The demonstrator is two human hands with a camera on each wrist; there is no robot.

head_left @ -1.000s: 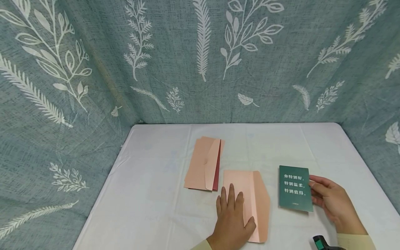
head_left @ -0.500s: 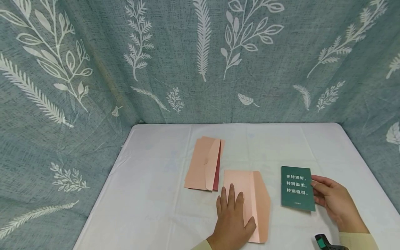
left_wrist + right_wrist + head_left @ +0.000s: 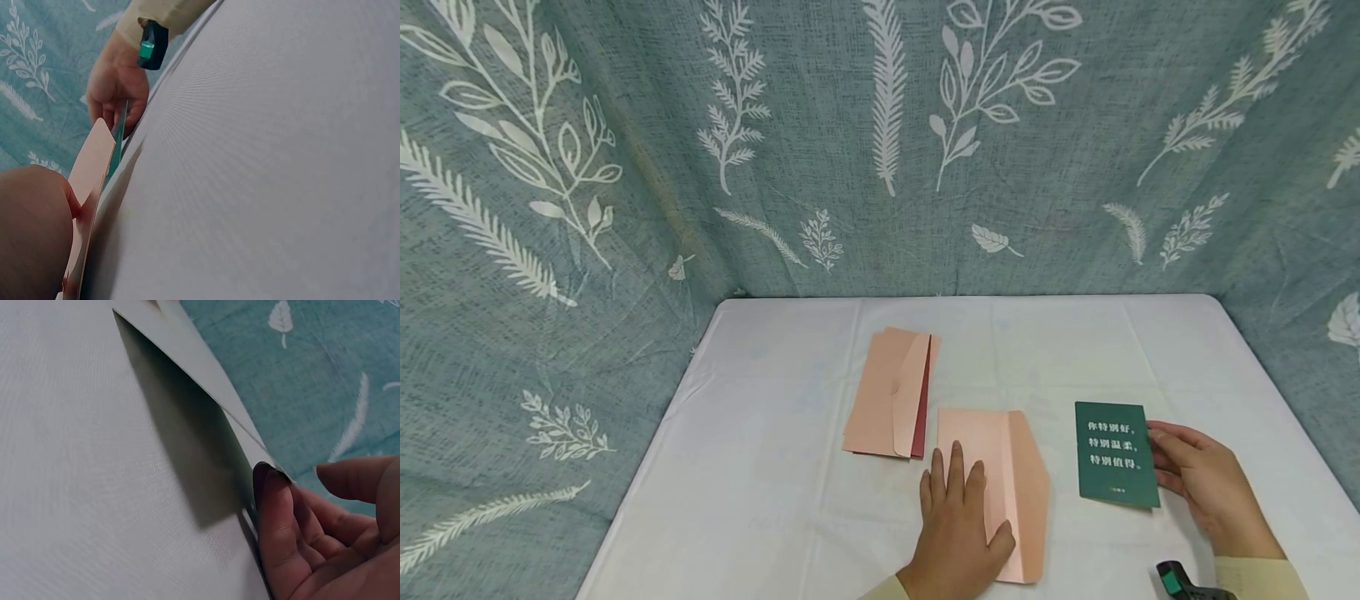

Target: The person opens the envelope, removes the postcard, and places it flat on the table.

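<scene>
A pale pink envelope (image 3: 992, 458) lies on the white-covered table with its pointed flap (image 3: 1028, 492) spread out to the right. My left hand (image 3: 951, 525) rests on its lower left part, fingers spread and straight. To the right is a dark green card (image 3: 1116, 454) with white printed characters. My right hand (image 3: 1198, 479) holds this card at its right edge. In the right wrist view, the card's far corner is raised over a shadow and fingertips (image 3: 272, 487) are right at the near edge. The left wrist view shows the green card (image 3: 117, 140) nearly edge-on beyond the envelope (image 3: 90, 162).
Further back on the left, several pink envelopes (image 3: 880, 392) lie stacked, with a dark red edge (image 3: 920, 417) showing. A black and green device (image 3: 1183, 581) is at my right wrist. A patterned blue-green curtain (image 3: 820, 150) stands behind the white table (image 3: 760, 433).
My right hand has shifted the green card slightly to the right, then a little nearer to me. The left hand and the envelope stay in place.
</scene>
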